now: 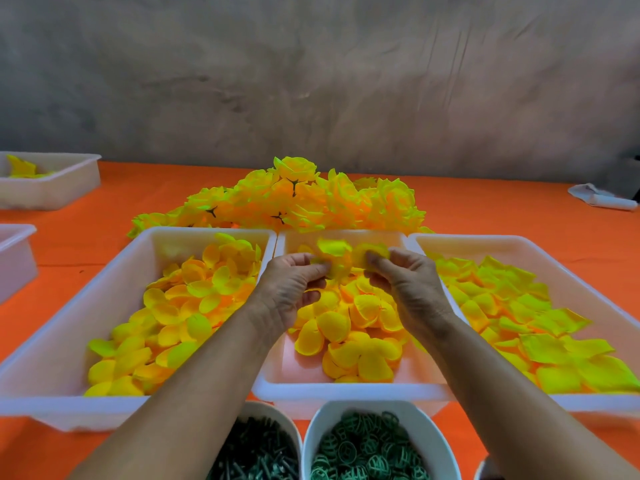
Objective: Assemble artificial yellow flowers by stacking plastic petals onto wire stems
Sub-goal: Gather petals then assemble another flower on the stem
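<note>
My left hand (294, 289) and my right hand (403, 285) meet over the middle tray (346, 389), fingers curled, pinching a half-built yellow flower (341, 254) between them from either side, above the loose petals (349, 327) heaped below. Trays of petals sit to the left (52, 375) and right (519, 244). Behind them, finished flowers (294, 199) are piled on the orange tablecloth (104, 237). Near me stand a bowl of dark stems (256, 452) and a bowl of green rings (370, 448).
</note>
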